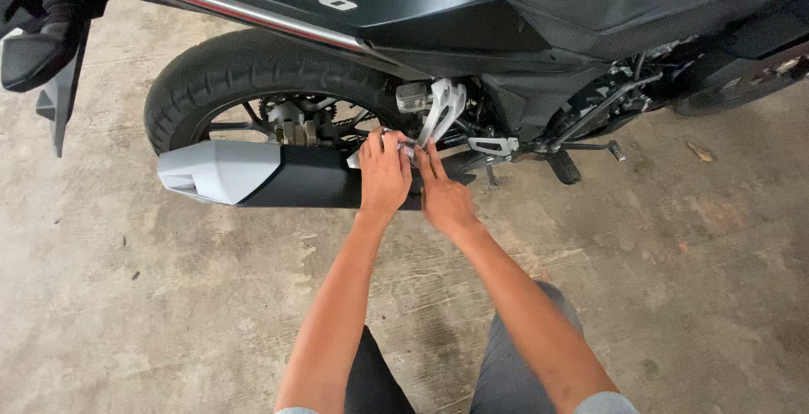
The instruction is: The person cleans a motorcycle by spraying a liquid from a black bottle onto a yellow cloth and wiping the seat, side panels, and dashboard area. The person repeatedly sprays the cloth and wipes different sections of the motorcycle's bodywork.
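Centre of the frame: left hand curled closed on a small pale cloth against the black exhaust, right hand flat with fingers extended beside it, below the silver footrest bracket. Likely soft, light, best pinched at bunched folds

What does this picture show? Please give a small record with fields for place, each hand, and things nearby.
place: concrete floor beside a black motorcycle
left hand: on the black exhaust, at a small pale thing, unclear
right hand: fingers stretched toward the silver bracket
nearby: rear tyre, silver exhaust tip, footpeg
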